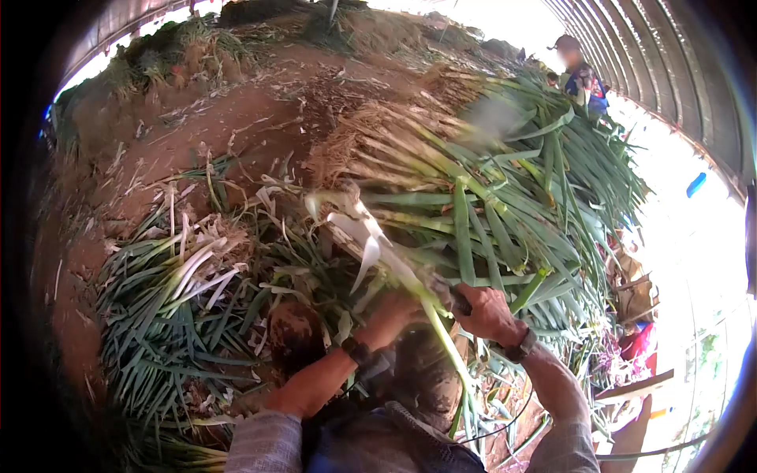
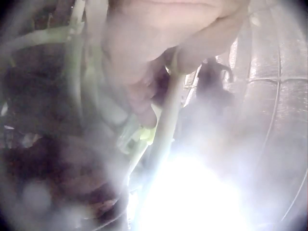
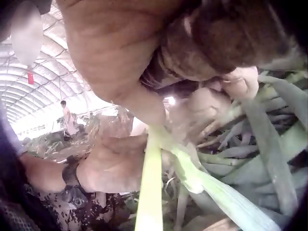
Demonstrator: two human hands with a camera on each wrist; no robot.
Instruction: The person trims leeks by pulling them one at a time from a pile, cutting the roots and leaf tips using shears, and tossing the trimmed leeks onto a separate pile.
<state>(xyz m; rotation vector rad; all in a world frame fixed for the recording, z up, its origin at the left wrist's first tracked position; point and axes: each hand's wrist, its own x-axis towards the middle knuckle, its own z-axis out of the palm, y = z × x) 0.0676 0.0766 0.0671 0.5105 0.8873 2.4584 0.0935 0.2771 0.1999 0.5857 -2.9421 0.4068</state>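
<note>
Green heap (image 1: 564, 177): laid at 2 o'clock, roots aligned.
Smaller pile (image 1: 150, 331): set apart, 8 o'clock.
Long stalk (image 1: 400, 270): slanted 11-to-5 at centre, seemingly for two-handed access.
Left hand (image 1: 390, 317): stalk gripped, likely for steadiness.
Right hand (image 1: 490, 315): dark object (image 1: 458, 300) clenched.

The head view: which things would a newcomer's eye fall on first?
Probably the large heap of green stalks, spreading across the upper right. Then the pale stalk near the middle, gripped by the left hand. The ribbed, arched roof at top right may come third.
</note>
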